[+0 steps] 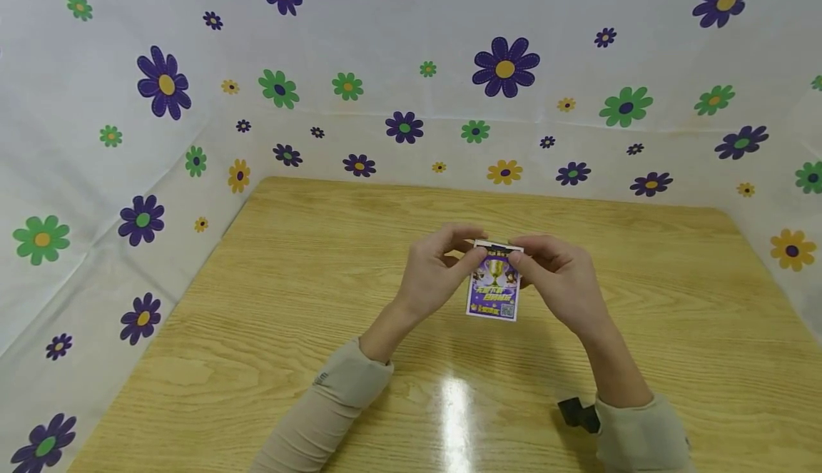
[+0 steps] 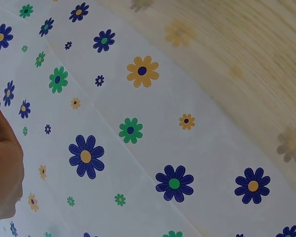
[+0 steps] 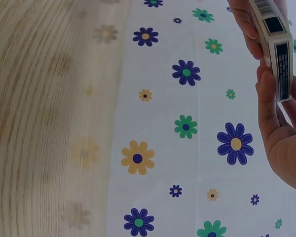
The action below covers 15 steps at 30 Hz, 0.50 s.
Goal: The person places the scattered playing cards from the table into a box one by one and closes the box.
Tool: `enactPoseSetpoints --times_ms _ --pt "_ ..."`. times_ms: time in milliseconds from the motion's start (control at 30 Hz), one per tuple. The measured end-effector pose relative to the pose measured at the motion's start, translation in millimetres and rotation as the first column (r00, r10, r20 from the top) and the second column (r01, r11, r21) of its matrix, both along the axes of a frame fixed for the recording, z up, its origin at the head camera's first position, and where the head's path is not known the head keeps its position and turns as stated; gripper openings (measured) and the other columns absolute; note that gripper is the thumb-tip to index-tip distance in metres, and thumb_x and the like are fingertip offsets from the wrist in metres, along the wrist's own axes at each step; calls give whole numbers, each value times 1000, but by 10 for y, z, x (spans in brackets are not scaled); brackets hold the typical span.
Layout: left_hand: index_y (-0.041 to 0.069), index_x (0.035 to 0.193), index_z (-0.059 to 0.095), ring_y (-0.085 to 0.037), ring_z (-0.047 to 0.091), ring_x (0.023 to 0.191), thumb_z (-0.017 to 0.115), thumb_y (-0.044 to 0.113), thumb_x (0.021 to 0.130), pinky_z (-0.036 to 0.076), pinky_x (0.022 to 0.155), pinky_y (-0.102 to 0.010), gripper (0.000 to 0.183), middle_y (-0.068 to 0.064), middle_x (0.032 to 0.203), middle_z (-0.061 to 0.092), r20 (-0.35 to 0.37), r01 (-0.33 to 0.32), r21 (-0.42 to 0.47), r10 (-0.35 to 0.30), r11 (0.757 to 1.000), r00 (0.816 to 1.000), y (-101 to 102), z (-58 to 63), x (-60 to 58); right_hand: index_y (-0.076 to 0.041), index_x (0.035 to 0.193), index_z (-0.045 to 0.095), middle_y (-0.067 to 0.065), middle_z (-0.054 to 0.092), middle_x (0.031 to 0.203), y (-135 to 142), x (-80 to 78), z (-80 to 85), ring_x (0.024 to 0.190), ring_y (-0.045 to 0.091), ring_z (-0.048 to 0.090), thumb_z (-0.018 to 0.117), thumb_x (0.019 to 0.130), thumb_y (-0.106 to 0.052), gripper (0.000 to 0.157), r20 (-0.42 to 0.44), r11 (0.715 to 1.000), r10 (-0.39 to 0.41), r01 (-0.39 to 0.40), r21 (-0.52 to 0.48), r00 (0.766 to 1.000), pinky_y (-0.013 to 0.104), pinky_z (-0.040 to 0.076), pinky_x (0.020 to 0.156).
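A small flat card box (image 1: 493,293), purple with a gold trophy, yellow lettering and a small square code, is held above the table. My left hand (image 1: 432,273) pinches its upper left corner, thumb on the printed face. At the upper right corner, my right hand (image 1: 566,286) pinches it the same way. In the right wrist view, the box (image 3: 283,71) shows its thickness, with dark panels along its edges and a barcode. Only part of the left hand (image 2: 7,173) enters the left wrist view, where the box's printed face is hidden.
Beneath the hands lies a light wood-grain table (image 1: 308,259). White cloth (image 1: 372,45) with purple, green and yellow flowers rises behind and along the sides. A black object (image 1: 580,414) shows beside the right sleeve cuff (image 1: 642,434); what it is, I cannot tell.
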State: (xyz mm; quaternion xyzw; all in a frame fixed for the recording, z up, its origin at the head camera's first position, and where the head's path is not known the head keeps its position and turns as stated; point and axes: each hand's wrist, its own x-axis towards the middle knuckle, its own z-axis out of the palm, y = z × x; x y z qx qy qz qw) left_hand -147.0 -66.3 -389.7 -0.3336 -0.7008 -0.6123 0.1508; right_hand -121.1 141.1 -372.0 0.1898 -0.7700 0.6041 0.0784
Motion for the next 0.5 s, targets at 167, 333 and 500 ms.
enactPoseSetpoints --times_ms 167,333,500 --pt "-6 118 63 -25 70 93 66 3 93 60 67 -27 26 -18 114 67 73 4 -81 2 997 997 -6 11 6 6 116 68 19 67 94 -27 -6 -6 70 13 68 61 98 -9 25 8 998 -61 60 28 998 28 59 65" --pt "-1 121 64 -22 69 97 64 10 96 59 72 -27 27 -12 120 65 254 -58 -165 99 985 962 17 -48 -82 1 134 58 21 64 122 -39 -92 -56 92 25 70 65 97 -20 44 143 988 -69 48 145 987 40 60 77" --pt "4 123 65 -18 68 95 63 15 98 58 72 -27 28 -8 120 64 398 -117 -275 224 954 890 75 -199 -374 4 155 23 23 27 158 -54 -258 -176 125 43 54 74 87 -10 86 287 953 30 -114 281 958 45 56 90"
